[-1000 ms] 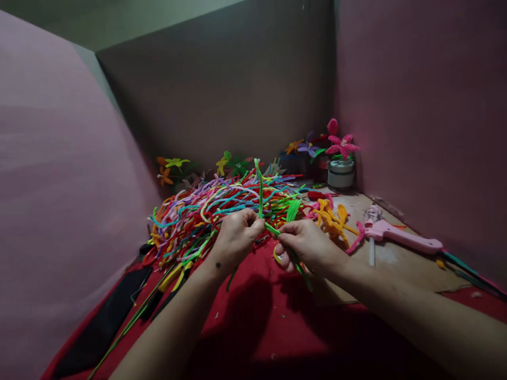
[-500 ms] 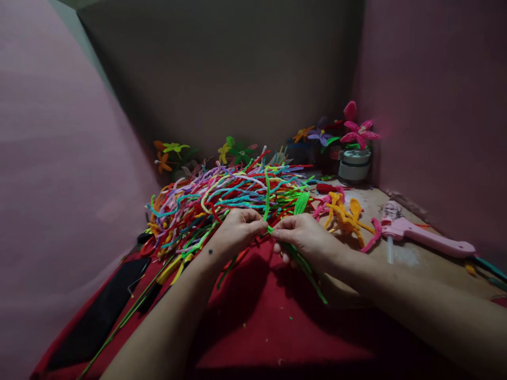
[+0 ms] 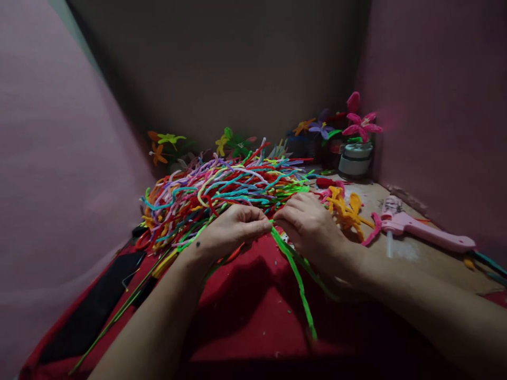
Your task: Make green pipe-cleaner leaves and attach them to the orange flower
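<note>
In front of the multicoloured heap of fuzzy stems (image 3: 232,182), the left hand (image 3: 234,228) pinches a thin, gently bent, bright-green fuzzy strand (image 3: 302,289), the right hand (image 3: 312,226)'s grip unclear.

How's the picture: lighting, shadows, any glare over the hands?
Head view: dim overall, no strong glare on the left hand or right hand; same view: soft shadows on the red cloth beneath them, its near part almost black; same view: the bright green strand stands out.
</note>
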### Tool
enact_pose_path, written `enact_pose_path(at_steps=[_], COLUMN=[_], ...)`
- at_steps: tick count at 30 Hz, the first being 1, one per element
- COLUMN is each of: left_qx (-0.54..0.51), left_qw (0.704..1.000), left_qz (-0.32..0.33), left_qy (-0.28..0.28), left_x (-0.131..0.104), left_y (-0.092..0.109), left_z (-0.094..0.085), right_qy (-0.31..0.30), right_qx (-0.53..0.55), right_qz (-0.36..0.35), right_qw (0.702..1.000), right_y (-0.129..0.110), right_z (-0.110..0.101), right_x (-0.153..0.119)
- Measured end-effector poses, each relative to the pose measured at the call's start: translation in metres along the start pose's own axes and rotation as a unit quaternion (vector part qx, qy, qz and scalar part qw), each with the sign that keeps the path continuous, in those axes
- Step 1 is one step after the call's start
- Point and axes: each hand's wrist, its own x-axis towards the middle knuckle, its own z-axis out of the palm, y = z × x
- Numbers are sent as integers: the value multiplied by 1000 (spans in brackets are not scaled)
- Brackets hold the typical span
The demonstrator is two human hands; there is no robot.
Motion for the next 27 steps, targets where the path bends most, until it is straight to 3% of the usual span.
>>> enact_pose_path(at_steps=[6,12,18,21,27], left_qx=[10,-7,-3,-9,-17], left_qw=[998,996,995,993,984], left_qz=[17,29,47,65,103], left_qy=[59,84,89,97,148], left_x=[1,2,3,5,9], left_y=[4,4,0,-1,-3], left_z=[6,11,9,10,12], right_qy=[-26,-31,-72,-109,-121], right_qx=[72,174,324,351,317], right_qz=[129,241,321,330,343], right_qw=[989,954,887,869,876], right_y=[-21,-27,-22,-20,-19], right_z=[-9,-12,-9,-9,-9], right_x=[-3,-4,-4,-3,0])
